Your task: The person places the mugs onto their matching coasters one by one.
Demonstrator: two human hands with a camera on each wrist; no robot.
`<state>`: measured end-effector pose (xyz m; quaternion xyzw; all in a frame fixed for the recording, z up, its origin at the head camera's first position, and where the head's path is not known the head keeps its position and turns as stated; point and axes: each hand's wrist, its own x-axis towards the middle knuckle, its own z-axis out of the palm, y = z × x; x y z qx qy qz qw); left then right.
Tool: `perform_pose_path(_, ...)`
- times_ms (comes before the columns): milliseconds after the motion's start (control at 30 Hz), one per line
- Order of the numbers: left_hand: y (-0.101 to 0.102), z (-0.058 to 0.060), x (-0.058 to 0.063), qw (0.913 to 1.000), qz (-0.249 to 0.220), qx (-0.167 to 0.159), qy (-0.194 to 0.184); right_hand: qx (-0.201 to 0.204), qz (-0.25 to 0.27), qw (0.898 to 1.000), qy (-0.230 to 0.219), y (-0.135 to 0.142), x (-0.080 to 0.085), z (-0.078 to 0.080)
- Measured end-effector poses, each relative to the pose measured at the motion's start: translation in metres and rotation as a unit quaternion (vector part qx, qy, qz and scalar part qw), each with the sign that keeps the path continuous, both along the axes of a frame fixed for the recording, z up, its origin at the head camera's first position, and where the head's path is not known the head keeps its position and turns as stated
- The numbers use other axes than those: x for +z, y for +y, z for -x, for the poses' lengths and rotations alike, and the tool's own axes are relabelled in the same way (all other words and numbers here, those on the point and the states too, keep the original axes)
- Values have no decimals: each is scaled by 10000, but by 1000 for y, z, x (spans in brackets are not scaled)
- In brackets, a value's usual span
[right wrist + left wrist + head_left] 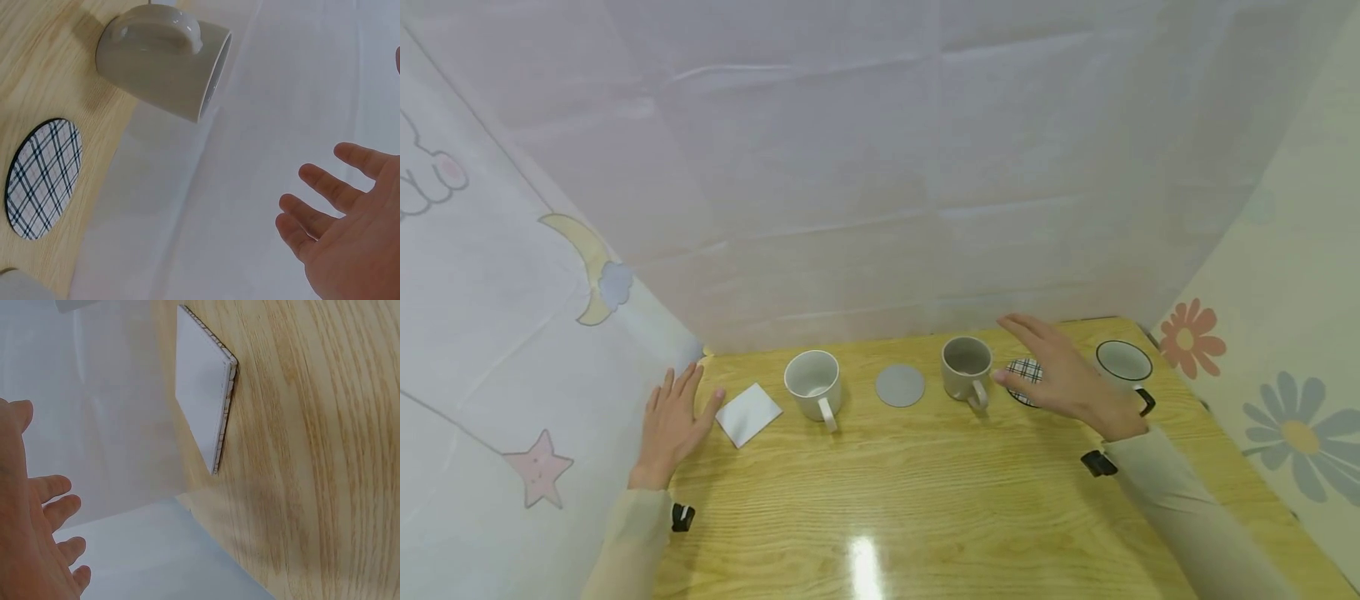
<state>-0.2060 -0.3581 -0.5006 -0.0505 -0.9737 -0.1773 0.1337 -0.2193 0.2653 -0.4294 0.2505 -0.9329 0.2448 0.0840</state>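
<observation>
My left hand (pixel 673 421) is held above the table's left side with its fingers straight, holding nothing. Just right of it lies a white square coaster (pixel 748 415), its layered edge showing in the left wrist view. My right hand (pixel 1060 371) hovers with extended fingers over a round plaid coaster (pixel 45 180), partly covering it in the head view. Left of that hand stands a grey-beige mug (pixel 966 368), upright, handle toward me. A white mug with a dark rim and black handle (pixel 1123 362) is to the right of the right hand, partly hidden by it.
A white mug (pixel 813 383) stands upright beside the square coaster. Between it and the grey-beige mug lies a round grey coaster (pixel 900 385). The wooden table (pixel 820 508) meets a pale hanging sheet (pixel 850 208) behind, with printed sheets at both sides.
</observation>
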Motion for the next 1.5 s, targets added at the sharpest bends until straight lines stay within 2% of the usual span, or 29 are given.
perform_pose_path(300,1,-5,-5,10000,-75,-28,14,36,127,9999,12,-10,-9,-2)
perform_pose_path(800,-2,-7,-20,9996,-148,-58,-232,262,460,9985,-158,-28,-10,-10)
perform_pose_path(1033,-3,-12,-22,9996,-185,1,-208,356,674,9968,-236,-41,-13,-10)
perform_pose_path(1500,0,-13,-32,9990,-138,-30,-433,534,644,9959,-349,-55,-20,-9)
